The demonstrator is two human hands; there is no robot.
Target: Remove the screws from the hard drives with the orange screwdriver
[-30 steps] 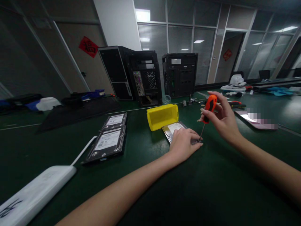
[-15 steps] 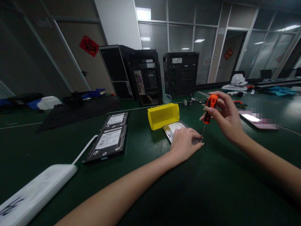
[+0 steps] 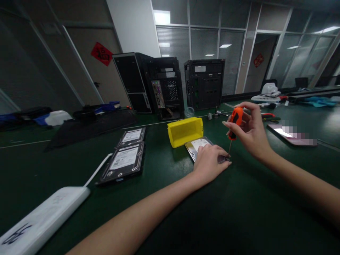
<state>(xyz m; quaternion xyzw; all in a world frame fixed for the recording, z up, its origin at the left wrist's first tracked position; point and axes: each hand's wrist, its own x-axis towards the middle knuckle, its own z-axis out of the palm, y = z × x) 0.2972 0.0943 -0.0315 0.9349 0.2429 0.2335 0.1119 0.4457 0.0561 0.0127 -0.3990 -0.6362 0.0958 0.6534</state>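
A silver hard drive (image 3: 193, 147) lies flat on the green table, partly covered by my left hand (image 3: 211, 159), whose fingers grip its right end. Between the thumb and fingers of my right hand (image 3: 249, 129) is an orange-and-black screwdriver (image 3: 236, 118), held nearly upright. Its thin shaft points down, with the tip at the drive's right end by my left fingertips. Whether a screw sits under the tip is too small to make out. Just behind the drive, a yellow plastic bin (image 3: 185, 131) rests on its side, its opening towards me.
Two more hard drives (image 3: 124, 158) lie to the left, near a white power strip (image 3: 47, 217). Black computer cases (image 3: 204, 84) stand at the back. A pink-edged tablet-like slab (image 3: 290, 134) and pliers (image 3: 269, 117) lie on the right. Small metal parts (image 3: 217, 113) are behind the screwdriver.
My right hand and the screwdriver handle have shifted slightly left, and the fingers have turned around the handle. My left hand still holds the drive. The whole view has moved a little.
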